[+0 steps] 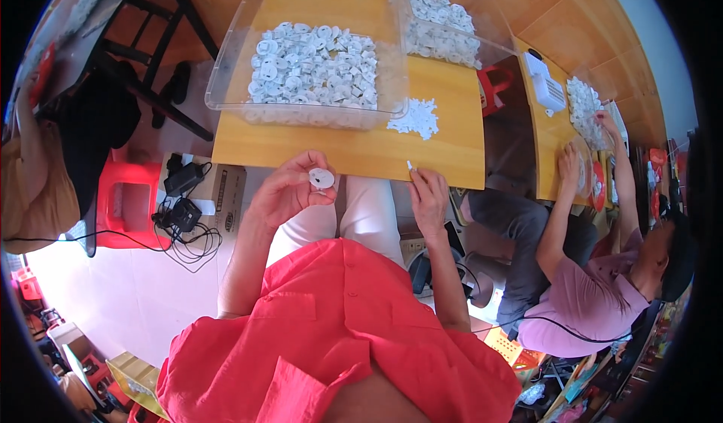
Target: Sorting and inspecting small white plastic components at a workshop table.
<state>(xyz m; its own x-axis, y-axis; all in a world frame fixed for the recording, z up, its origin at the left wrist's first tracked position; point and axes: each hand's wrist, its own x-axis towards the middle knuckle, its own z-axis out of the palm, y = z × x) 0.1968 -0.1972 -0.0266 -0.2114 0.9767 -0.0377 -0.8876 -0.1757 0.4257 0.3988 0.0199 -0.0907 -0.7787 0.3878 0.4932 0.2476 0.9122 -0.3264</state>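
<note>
Left hand (290,190): centre of the frame, just below the near edge of the wooden table (444,141). Fingers curled around a small round white part (321,178), pinched between thumb and fingertips, held in the air just off the table edge.

Right hand (428,197): right of centre, level with the left hand and well apart from the round part. Fingertips grip a tiny white piece (410,165) at the table's front edge; fingers bent, not spread.

Clear plastic bin (226,84): upper centre, on the table, above both hands. Filled with a heap of white round parts (312,65) like the one held.

Second clear bin (493,28): upper right of the first, touching it, also holding white parts.

Small loose pile of white pieces (416,117): on the table top, just beside the first bin's right corner, above the right hand.

Red shirt (339,325): lower centre, worn by the person whose hands these are.

Another person (580,295): right edge of frame, in a pink shirt, both hands at a neighbouring table.

Red plastic stool (124,201): left of frame, on the floor, with black chargers and cables (181,212) beside it.
</note>
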